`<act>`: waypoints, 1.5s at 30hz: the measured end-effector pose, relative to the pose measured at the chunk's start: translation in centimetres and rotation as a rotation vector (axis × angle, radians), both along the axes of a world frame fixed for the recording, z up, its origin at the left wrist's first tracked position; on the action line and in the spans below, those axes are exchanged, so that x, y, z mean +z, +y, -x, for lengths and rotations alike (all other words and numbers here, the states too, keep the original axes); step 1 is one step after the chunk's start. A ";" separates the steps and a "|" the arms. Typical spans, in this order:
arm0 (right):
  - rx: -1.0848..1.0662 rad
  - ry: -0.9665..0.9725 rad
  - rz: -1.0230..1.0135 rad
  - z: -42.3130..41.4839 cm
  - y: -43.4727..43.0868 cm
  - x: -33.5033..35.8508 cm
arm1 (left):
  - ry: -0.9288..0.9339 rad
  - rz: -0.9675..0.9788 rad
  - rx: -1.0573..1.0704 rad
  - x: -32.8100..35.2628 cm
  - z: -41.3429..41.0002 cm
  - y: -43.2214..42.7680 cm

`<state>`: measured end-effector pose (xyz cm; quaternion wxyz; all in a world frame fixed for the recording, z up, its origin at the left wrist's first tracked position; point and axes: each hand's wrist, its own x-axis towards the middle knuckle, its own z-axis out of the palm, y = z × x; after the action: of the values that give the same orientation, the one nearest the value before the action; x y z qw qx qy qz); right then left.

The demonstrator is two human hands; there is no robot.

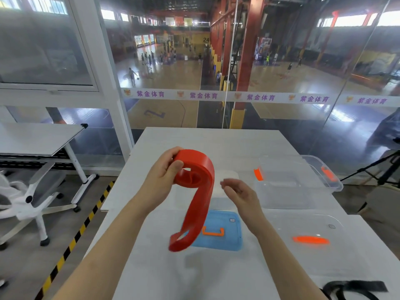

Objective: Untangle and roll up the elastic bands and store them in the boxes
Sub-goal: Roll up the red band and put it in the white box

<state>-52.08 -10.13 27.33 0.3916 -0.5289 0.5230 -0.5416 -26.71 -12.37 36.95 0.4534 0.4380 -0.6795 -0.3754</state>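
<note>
Red band (195, 191) mid-air over white table (216, 273), top part coiled, loose tail hanging toward 7 o'clock, long axis near vertical. Below tail: blue lid (225, 234) with orange handle. Clear box (296, 182) at 2 o'clock, clear lid (311, 239) at 4 o'clock, black band (355, 289) at 5 o'clock edge. Glass wall beyond, sports hall behind. Left hand (164, 176) pinching coil, thumb on front. Right hand (240, 193) just beside band, fingers loosely spread, touching nothing.
</note>
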 end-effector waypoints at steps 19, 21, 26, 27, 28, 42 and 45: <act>0.087 -0.002 0.128 -4.1 1.7 5.9 | -0.181 -0.022 -0.020 -0.5 -0.7 1.0; 0.101 -0.045 0.113 -3.7 1.6 5.7 | -0.140 -0.032 -0.020 -0.6 -0.3 1.1; 0.149 -0.042 0.058 -2.6 1.2 5.3 | -0.081 -0.078 -0.027 -0.7 0.2 1.0; 0.151 -0.022 0.059 -2.5 1.2 5.3 | -0.084 -0.083 -0.027 -0.6 0.2 1.0; 0.151 -0.010 0.061 -2.5 1.2 5.2 | -0.086 -0.089 -0.023 -0.5 0.3 1.0; 0.132 -0.130 -0.020 -4.1 2.1 3.8 | 0.381 -0.303 0.036 -2.4 1.8 1.2; 0.089 -0.137 -0.025 -4.5 2.1 4.1 | 0.466 -0.327 0.039 -2.8 2.3 1.4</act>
<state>-47.62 -8.02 31.48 0.4567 -0.5084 0.4780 -0.5519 -28.97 -10.97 34.13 0.5279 0.4202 -0.4788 -0.5617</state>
